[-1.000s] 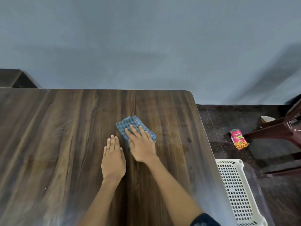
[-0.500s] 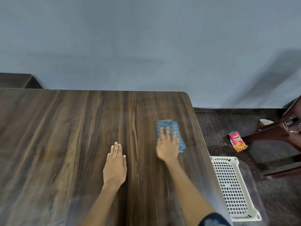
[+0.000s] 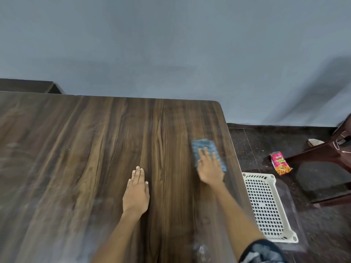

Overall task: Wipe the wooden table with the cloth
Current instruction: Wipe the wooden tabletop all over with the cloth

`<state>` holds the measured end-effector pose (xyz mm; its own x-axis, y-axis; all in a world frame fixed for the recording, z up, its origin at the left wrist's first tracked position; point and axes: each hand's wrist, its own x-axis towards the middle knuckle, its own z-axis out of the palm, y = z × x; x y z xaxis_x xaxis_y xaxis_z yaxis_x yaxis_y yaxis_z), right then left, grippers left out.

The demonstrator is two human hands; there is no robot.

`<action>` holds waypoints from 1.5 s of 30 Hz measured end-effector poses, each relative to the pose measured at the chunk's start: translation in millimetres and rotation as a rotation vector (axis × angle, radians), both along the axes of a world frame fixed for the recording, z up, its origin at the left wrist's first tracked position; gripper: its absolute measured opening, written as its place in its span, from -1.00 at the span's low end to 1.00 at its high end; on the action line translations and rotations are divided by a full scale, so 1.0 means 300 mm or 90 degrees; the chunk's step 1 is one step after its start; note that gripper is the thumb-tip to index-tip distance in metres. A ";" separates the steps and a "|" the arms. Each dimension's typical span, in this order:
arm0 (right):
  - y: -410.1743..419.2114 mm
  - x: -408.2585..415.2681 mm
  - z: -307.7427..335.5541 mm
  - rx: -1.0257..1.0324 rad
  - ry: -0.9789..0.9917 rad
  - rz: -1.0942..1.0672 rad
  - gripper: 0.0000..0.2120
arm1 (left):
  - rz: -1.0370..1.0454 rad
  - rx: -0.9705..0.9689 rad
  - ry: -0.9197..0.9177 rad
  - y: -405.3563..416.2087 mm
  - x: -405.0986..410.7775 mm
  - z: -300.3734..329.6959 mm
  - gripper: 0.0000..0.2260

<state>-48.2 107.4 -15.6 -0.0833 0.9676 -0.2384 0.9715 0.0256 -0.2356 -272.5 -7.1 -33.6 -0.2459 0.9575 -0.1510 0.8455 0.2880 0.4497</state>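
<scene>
Across the dark brown wood-grain table (image 3: 79, 158), out toward 2 o'clock near its right edge, the right hand (image 3: 209, 168) lies flat with fingers straight, pressing down on the small folded blue checked cloth (image 3: 204, 149), which looks like how it gets wiping pressure. At 6 o'clock the left hand (image 3: 136, 192) rests palm-down on bare wood, fingers straight and together, probably just bracing.

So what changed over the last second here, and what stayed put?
The right hand slid the blue cloth rightward across the wooden table, from beside the left hand to near the table's right edge. Its fingers press flat on the cloth throughout. The left hand stayed flat on the table; nothing was picked up or released.
</scene>
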 end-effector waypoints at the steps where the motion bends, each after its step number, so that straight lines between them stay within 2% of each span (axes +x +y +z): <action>1: -0.001 0.065 0.001 -0.005 0.003 -0.059 -0.48 | 0.000 0.000 -0.001 -0.014 0.002 -0.001 -0.55; 4: -0.041 0.140 0.022 -0.029 0.025 -0.186 -0.51 | 0.000 -0.004 -0.010 -0.052 0.007 -0.003 -0.56; 8: -0.112 -0.010 0.017 -0.030 0.027 -0.237 -0.49 | -0.004 -0.001 -0.003 -0.082 0.012 -0.002 -0.56; 13: -0.354 -0.312 -0.017 -0.002 0.036 0.051 -0.49 | -0.020 0.012 -0.008 -0.097 0.003 -0.013 -0.55; 15: -0.466 -0.379 -0.011 -0.005 0.071 0.164 -0.43 | -0.025 0.014 -0.013 -0.114 0.001 -0.015 -0.54; 17: -0.494 -0.361 -0.001 -0.005 0.080 0.224 -0.33 | -0.029 0.017 -0.011 -0.139 -0.001 -0.016 -0.54; 19: -0.458 -0.284 -0.005 0.013 0.046 0.234 -0.33 | -0.036 0.023 -0.006 -0.165 -0.006 -0.014 -0.55; 22: -0.395 -0.094 -0.006 0.049 0.006 0.070 -0.44 | -0.054 0.017 -0.003 -0.196 -0.010 -0.009 -0.56; 26: -0.400 0.161 0.002 -0.017 -0.007 -0.185 -0.52 | -0.066 0.006 0.003 -0.255 -0.011 -0.001 -0.56; 30: -0.450 0.068 0.009 -0.037 0.008 -0.272 -0.50 | -0.071 0.012 -0.001 -0.319 -0.013 -0.003 -0.56; 32: -0.499 -0.043 0.003 -0.025 0.003 -0.222 -0.49 | -0.074 0.009 -0.002 -0.349 -0.016 -0.004 -0.56; 38: -0.735 -0.410 -0.011 -0.019 0.023 0.108 -0.48 | -0.079 0.005 -0.007 -0.412 -0.020 -0.006 -0.54; 40: -0.790 -0.444 -0.007 -0.019 0.048 0.136 -0.38 | -0.065 0.012 -0.006 -0.436 -0.022 -0.007 -0.51; 43: -0.762 -0.368 -0.008 -0.009 0.021 0.154 -0.52 | -0.065 0.016 -0.018 -0.469 -0.022 -0.004 -0.54; 45: -0.712 -0.259 -0.003 0.010 0.001 0.101 -0.52 | -0.081 0.012 -0.018 -0.483 -0.029 -0.003 -0.56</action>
